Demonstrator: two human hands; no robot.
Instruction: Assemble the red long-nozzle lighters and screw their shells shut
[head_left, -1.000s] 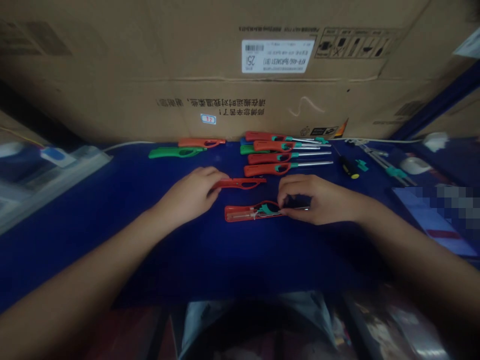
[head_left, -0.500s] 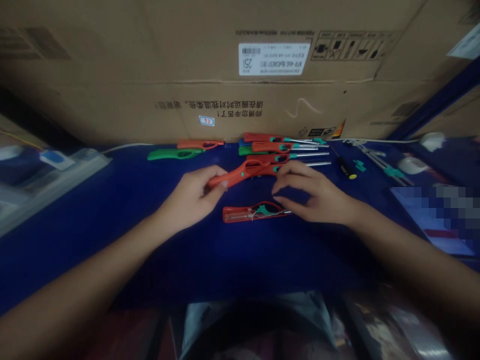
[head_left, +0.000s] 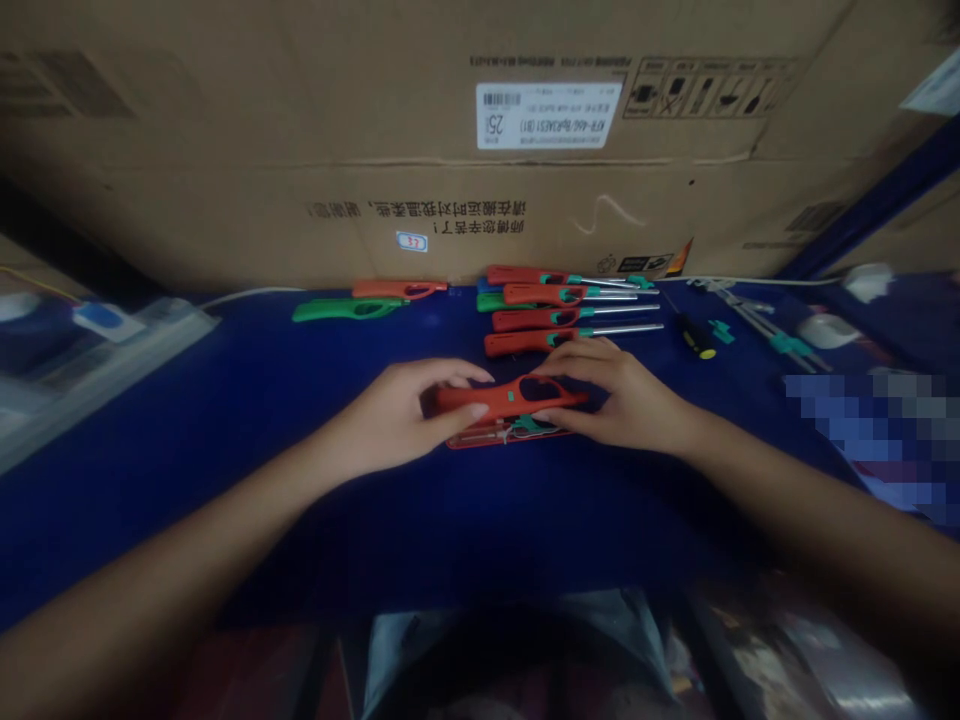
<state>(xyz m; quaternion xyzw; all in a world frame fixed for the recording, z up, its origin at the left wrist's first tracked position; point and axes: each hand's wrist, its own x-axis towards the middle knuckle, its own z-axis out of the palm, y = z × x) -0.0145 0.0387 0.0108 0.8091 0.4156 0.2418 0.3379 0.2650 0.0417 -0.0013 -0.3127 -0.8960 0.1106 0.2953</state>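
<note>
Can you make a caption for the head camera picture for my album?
Left hand holds a red casing over an open red shell; right hand is at the casing's other end.

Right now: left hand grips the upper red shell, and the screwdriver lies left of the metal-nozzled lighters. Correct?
Wrong side: the head view shows the screwdriver lying right of the lighters. The left hand does grip the upper red shell.

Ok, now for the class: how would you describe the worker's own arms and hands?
The left hand and right hand look gloveless, with no ring, watch or bracelet showing. The left forearm and right forearm are bare, without visible sleeves or markings. The dim, soft picture hides finer detail.
</note>
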